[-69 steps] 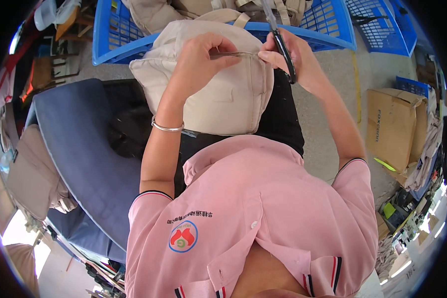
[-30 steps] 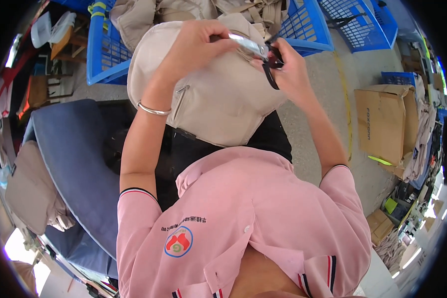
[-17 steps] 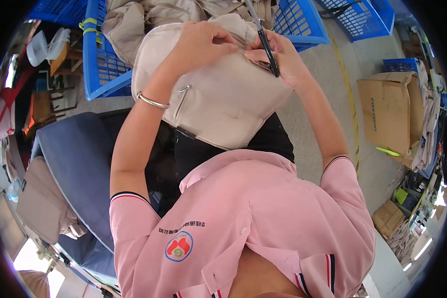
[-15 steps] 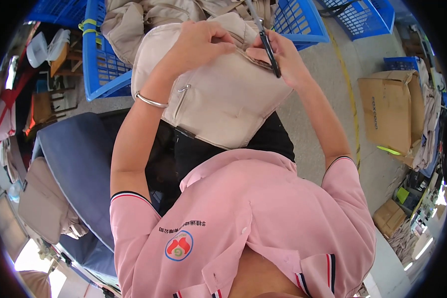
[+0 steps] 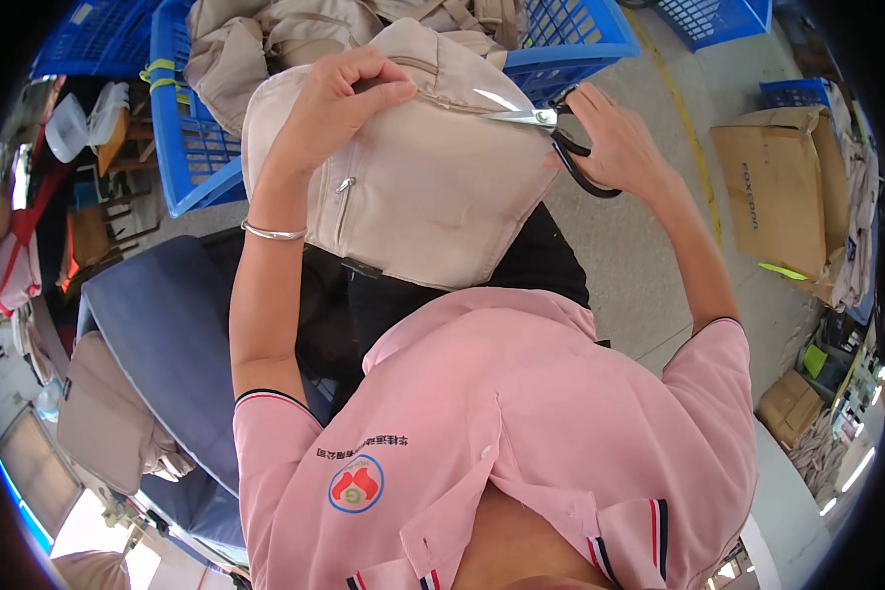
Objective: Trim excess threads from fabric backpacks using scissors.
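Across my lap lies a beige fabric bag [image 5: 433, 197], with a small zipped pocket on its left side and a longer zip seam near its far edge. My left hand [image 5: 334, 113] is closed, thumb and forefinger pinched at that far seam; whether a thread is between them is too small to tell. My right hand [image 5: 615, 143] has its fingers in the black handles of a pair of scissors [image 5: 536, 118]. The silver blades are spread and point left, over the bag's far right part, towards my left fingertips.
Just beyond the bag stands a blue plastic crate [image 5: 197, 147] heaped with beige bags [image 5: 305, 34]. Another blue crate [image 5: 713, 22] is at the far right. A cardboard box [image 5: 777, 197] stands on the right, and dark blue padded fabric [image 5: 162, 334] is at my left.
My right hand has drawn back to the right from the bag's seam. The scissors have swung from pointing away to pointing left, with their blades opened. My left hand has shifted slightly left.
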The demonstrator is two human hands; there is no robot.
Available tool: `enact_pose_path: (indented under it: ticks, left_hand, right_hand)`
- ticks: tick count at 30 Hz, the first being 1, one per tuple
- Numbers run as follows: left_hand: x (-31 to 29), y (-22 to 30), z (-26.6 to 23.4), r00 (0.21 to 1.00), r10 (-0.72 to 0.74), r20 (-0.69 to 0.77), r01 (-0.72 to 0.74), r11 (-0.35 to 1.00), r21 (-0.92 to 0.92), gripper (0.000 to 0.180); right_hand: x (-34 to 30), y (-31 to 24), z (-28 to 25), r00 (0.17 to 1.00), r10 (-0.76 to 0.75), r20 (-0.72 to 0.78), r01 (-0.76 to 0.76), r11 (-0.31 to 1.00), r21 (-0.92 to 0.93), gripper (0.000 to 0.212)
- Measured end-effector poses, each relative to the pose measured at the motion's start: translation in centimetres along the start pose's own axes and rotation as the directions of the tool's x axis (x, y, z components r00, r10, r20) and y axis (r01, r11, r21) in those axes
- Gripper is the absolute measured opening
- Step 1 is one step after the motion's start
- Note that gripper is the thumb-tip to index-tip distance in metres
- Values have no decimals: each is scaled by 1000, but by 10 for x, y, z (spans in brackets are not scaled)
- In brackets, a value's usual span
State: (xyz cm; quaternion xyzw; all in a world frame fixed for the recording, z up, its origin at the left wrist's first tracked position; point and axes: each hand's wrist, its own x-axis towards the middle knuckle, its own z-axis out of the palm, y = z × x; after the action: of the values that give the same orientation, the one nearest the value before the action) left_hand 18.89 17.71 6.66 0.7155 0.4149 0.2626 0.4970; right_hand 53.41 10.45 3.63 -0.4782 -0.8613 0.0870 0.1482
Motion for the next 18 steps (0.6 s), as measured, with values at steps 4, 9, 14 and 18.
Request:
enact_pose_path:
  ticks: [4,9,14,18]
  left_hand:
    - [-3,1,1,1000,12,0,-12,999,-41,11]
    - [-5,-1,-1,1000,5,23,-2,996,-90,11]
    - [-6,-4,-3,1000,2,32,2,992,-125,11]
    - [-7,-6,-3,1000,-12,27,16,987,-163,11]
  right_hand:
    - [20,-11,-3,998,18,59,-18,1000,3,64]
    - [32,-18,6,998,-59,37,56,997,58,60]
    - [32,-19,13,997,-77,21,76,996,53,57]
    - [30,-20,21,989,-133,-69,136,989,55,53]
